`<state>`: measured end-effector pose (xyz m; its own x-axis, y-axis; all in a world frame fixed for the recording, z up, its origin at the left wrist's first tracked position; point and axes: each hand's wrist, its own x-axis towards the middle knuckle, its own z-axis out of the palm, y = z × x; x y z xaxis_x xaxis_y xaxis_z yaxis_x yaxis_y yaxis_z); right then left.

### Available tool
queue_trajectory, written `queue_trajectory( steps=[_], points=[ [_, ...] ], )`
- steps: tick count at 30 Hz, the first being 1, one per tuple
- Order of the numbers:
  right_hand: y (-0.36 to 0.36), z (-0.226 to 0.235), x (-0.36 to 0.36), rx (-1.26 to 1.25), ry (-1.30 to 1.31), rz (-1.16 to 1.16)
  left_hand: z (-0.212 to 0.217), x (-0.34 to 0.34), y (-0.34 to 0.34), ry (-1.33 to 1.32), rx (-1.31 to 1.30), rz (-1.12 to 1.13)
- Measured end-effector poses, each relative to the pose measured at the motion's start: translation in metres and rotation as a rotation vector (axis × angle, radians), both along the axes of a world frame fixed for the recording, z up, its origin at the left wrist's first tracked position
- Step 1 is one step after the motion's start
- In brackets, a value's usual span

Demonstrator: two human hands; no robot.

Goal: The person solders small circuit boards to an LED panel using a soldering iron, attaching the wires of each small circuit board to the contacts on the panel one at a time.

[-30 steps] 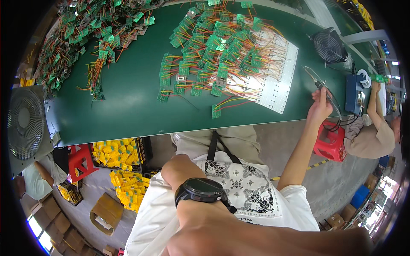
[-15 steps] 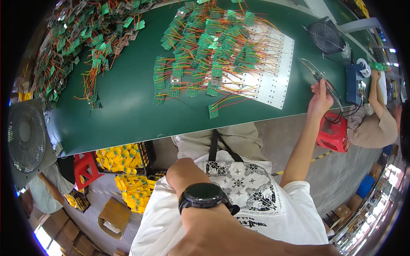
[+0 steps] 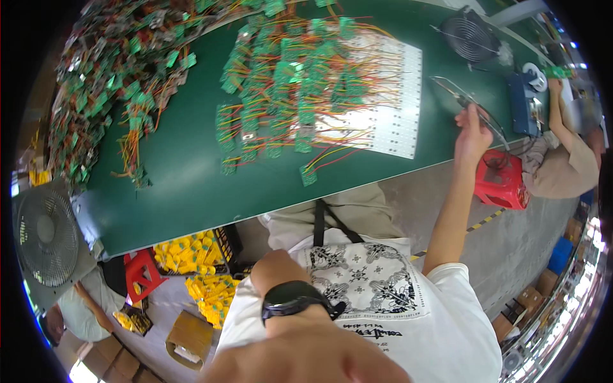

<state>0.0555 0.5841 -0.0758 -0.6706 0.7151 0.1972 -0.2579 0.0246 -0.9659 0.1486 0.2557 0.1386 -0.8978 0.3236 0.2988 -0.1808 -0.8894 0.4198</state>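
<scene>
My right hand (image 3: 474, 135) is closed around the handle of a soldering iron (image 3: 461, 99), held over the right part of the green table. Its thin bent tip points left, and a dark cable trails from its back end. My left hand (image 3: 306, 359) is raised close in front of the camera, a black watch (image 3: 295, 300) on its wrist; its fingers run out of the picture. Rows of small green circuit boards (image 3: 306, 105) with red, yellow and black wires lie on a white perforated board (image 3: 401, 121). One single wired board (image 3: 308, 175) rests near the table's front edge.
A big heap of wired circuit boards (image 3: 96, 89) covers the table's far left. At the right stand a black fan (image 3: 470, 38) and a blue box with a reel (image 3: 525, 105). Red stools (image 3: 501, 180), crates of yellow parts (image 3: 188, 252), a grey fan (image 3: 45, 230) and two people surround the table.
The view has shifted, so the table's contents appear farther left. My left hand has come further into the picture at the bottom. My right hand still holds the soldering iron.
</scene>
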Motion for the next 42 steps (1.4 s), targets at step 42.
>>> queue_trajectory(
  steps=[42],
  points=[
    [0.026,-0.018,0.011,-0.045,-0.02,0.014,-0.159,-0.091,-0.201,0.11,-2.019,1.458]
  ],
)
